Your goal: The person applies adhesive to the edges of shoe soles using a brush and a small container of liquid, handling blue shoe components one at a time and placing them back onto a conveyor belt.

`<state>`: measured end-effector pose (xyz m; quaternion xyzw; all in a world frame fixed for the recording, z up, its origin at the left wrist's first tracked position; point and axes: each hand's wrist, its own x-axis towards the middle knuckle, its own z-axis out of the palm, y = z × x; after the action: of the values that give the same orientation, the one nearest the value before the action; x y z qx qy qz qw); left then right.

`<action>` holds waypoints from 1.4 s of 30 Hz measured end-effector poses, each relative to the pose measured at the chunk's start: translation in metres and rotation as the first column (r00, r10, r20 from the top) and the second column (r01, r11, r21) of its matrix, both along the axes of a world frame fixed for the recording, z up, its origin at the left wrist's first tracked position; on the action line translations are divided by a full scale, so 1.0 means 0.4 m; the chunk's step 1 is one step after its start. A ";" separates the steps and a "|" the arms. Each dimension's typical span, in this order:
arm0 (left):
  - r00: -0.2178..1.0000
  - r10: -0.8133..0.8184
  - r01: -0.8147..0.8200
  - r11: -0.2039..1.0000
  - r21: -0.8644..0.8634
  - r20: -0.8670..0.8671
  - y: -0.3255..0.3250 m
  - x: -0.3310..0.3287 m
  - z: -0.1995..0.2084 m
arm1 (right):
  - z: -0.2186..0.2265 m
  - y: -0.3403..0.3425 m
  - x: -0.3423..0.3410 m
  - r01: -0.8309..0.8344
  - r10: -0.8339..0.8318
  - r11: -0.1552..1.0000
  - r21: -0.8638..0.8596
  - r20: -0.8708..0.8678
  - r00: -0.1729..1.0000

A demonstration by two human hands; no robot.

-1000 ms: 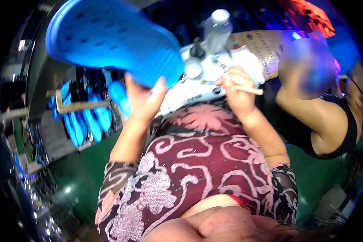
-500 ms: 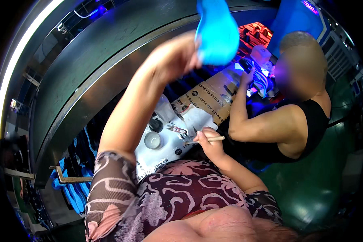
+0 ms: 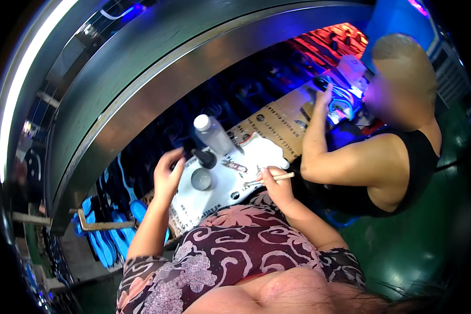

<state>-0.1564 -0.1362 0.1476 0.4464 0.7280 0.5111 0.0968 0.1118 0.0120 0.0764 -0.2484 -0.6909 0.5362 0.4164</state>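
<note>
My right hand [image 3: 277,187] is closed around a small brush [image 3: 283,177] with a pale wooden handle, its bristle end pointing left over the white sheet. My left hand [image 3: 167,175] is empty, thumb and fingers apart, just left of a small round cup [image 3: 201,179] with pale contents. Behind the cup stands a dark, narrow-topped container [image 3: 205,158]. Beyond that is a clear bottle [image 3: 217,138] with a white cap. A pair of thread snips [image 3: 235,166] lies between cup and brush, with a crumpled white cloth [image 3: 267,152] to its right.
A white sheet [image 3: 214,196] and cardboard [image 3: 274,121] cover the work surface. Close on my right, a person [image 3: 361,157] handles blue strips [image 3: 341,102]. Several blue insoles [image 3: 102,246] lie at lower left beside a bent bar [image 3: 107,226]. A metal-edged ledge [image 3: 157,78] curves behind.
The bright blue insole has left my left hand and is no longer seen there. That hand has come down and back beside the cup. My right hand still holds the brush.
</note>
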 end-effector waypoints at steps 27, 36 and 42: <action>0.597 0.773 -0.623 0.616 -0.482 0.215 -0.660 -0.100 -0.562 | 0.012 -0.111 -0.138 -0.124 0.167 0.964 -0.234 0.176 0.970; 0.211 0.601 -0.431 0.765 -0.478 0.771 -0.706 0.097 -0.360 | 0.000 -0.104 -0.138 -0.160 0.204 0.942 -0.296 0.126 0.971; 0.272 0.182 -0.464 0.885 -0.037 0.945 -0.557 0.085 -0.223 | 0.062 -0.107 -0.152 -0.129 0.175 0.943 -0.305 0.130 0.976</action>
<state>-0.1222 -0.3589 0.0585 -0.0756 0.5468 0.7661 0.3293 0.0509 -0.0310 0.1011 -0.2947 -0.6507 0.6429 0.2767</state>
